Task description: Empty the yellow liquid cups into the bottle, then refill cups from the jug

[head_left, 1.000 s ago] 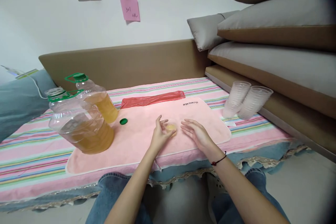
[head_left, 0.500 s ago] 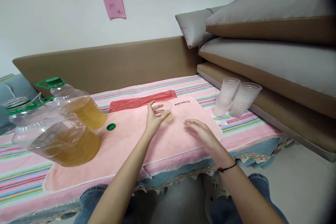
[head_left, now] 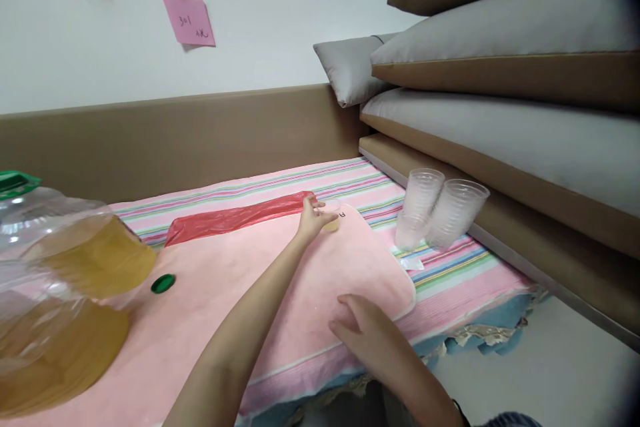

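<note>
My left hand [head_left: 312,220] reaches to the far right part of a pink mat [head_left: 240,280]. Its fingers and thumb are closed around a clear plastic cup [head_left: 332,225] with a little yellowish liquid in it; part of the cup is hidden behind them. Near the mat's front right edge hovers my right hand [head_left: 373,333], thumb and fingers apart, holding nothing. A red plastic bag [head_left: 235,220] lies flat along the mat's back edge, beside the left hand.
Two big jugs of amber liquid, a rear one [head_left: 105,260] and a front one [head_left: 65,353], stand at left. A green cap [head_left: 163,283] lies close by. Two stacks of clear cups, left [head_left: 420,207] and right [head_left: 457,213], stand before piled cushions [head_left: 500,127].
My left hand has carried the cup back and right over the mat, covering most of the printed lettering. My right hand has drawn back toward the front edge. The view has swung right.
</note>
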A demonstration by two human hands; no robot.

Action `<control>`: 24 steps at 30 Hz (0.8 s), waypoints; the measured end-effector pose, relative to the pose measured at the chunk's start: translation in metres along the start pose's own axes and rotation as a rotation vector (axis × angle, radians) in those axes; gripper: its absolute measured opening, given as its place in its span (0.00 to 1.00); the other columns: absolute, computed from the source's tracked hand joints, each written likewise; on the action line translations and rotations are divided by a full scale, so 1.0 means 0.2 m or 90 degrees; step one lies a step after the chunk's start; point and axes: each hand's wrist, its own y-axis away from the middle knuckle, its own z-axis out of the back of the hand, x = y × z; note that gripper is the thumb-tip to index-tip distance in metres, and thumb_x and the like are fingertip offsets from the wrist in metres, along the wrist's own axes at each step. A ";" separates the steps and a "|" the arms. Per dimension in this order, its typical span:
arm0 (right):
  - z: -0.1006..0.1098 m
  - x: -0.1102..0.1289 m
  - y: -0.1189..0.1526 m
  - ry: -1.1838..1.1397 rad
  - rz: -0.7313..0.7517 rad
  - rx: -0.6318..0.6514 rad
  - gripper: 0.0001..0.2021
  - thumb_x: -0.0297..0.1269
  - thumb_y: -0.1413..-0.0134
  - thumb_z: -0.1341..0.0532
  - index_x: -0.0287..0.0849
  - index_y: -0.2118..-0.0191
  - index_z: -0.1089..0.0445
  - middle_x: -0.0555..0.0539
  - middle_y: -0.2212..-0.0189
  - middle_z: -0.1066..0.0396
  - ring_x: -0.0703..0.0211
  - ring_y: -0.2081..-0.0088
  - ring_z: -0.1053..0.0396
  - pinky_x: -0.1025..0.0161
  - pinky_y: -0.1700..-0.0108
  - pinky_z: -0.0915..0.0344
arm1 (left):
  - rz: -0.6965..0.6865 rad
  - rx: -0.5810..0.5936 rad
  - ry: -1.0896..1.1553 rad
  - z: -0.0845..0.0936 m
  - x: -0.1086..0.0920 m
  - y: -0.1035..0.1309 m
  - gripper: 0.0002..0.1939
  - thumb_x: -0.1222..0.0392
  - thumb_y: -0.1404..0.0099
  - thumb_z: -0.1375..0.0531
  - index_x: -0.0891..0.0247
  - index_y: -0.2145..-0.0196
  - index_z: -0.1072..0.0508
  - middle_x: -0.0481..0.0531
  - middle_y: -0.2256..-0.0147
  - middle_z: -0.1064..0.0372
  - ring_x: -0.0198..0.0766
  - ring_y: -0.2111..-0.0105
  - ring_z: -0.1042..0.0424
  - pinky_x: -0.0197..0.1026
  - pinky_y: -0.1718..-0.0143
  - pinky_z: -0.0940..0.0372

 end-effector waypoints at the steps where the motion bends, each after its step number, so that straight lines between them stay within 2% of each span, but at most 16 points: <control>1: 0.00 -0.01 0.00 0.006 0.003 0.007 0.25 0.40 0.47 0.41 0.35 0.44 0.31 0.35 0.44 0.29 0.43 0.42 0.33 0.49 0.40 0.38 | 0.004 0.001 -0.004 -0.02 0.01 -0.04 0.45 0.65 0.58 0.26 0.60 0.45 0.43 0.60 0.51 0.34 0.34 0.66 0.29 0.44 0.59 0.31; 4: -0.02 -0.04 0.01 0.019 0.002 0.011 0.25 0.42 0.47 0.41 0.39 0.44 0.30 0.37 0.46 0.27 0.43 0.45 0.30 0.51 0.43 0.34 | 0.016 0.001 -0.021 -0.07 0.05 -0.15 0.46 0.66 0.59 0.26 0.59 0.46 0.42 0.57 0.52 0.34 0.33 0.66 0.29 0.43 0.59 0.32; 6: -0.04 -0.06 0.02 0.014 0.006 -0.015 0.23 0.42 0.47 0.40 0.43 0.45 0.29 0.40 0.47 0.26 0.43 0.46 0.29 0.52 0.45 0.33 | 0.019 0.000 -0.031 -0.10 0.08 -0.22 0.45 0.67 0.60 0.26 0.59 0.47 0.42 0.56 0.53 0.34 0.32 0.67 0.30 0.43 0.59 0.32; 9: -0.07 -0.09 0.02 -0.011 0.041 -0.065 0.23 0.41 0.49 0.37 0.48 0.45 0.28 0.43 0.45 0.27 0.43 0.44 0.31 0.52 0.43 0.34 | 0.015 0.000 -0.042 -0.14 0.11 -0.30 0.44 0.67 0.59 0.26 0.58 0.47 0.42 0.54 0.54 0.34 0.31 0.67 0.32 0.42 0.59 0.33; 12: -0.07 -0.09 0.03 -0.036 0.060 -0.083 0.26 0.40 0.51 0.35 0.49 0.43 0.29 0.44 0.43 0.29 0.42 0.41 0.33 0.51 0.41 0.35 | 0.010 0.008 -0.045 -0.18 0.13 -0.36 0.43 0.66 0.58 0.26 0.58 0.48 0.42 0.53 0.54 0.35 0.30 0.68 0.33 0.42 0.60 0.33; 20: 0.02 -0.04 0.04 -0.089 0.031 -0.061 0.27 0.40 0.53 0.35 0.47 0.44 0.29 0.42 0.43 0.29 0.42 0.40 0.34 0.51 0.39 0.37 | -0.001 0.031 -0.043 -0.25 0.14 -0.40 0.39 0.70 0.54 0.29 0.59 0.47 0.41 0.54 0.52 0.35 0.30 0.67 0.31 0.40 0.63 0.31; 24: 0.05 -0.02 0.04 -0.109 0.008 -0.053 0.27 0.39 0.53 0.36 0.43 0.44 0.29 0.42 0.42 0.30 0.43 0.39 0.36 0.54 0.38 0.39 | -0.006 0.036 -0.048 -0.24 0.16 -0.40 0.26 0.66 0.41 0.34 0.62 0.46 0.37 0.55 0.51 0.34 0.36 0.62 0.29 0.42 0.62 0.29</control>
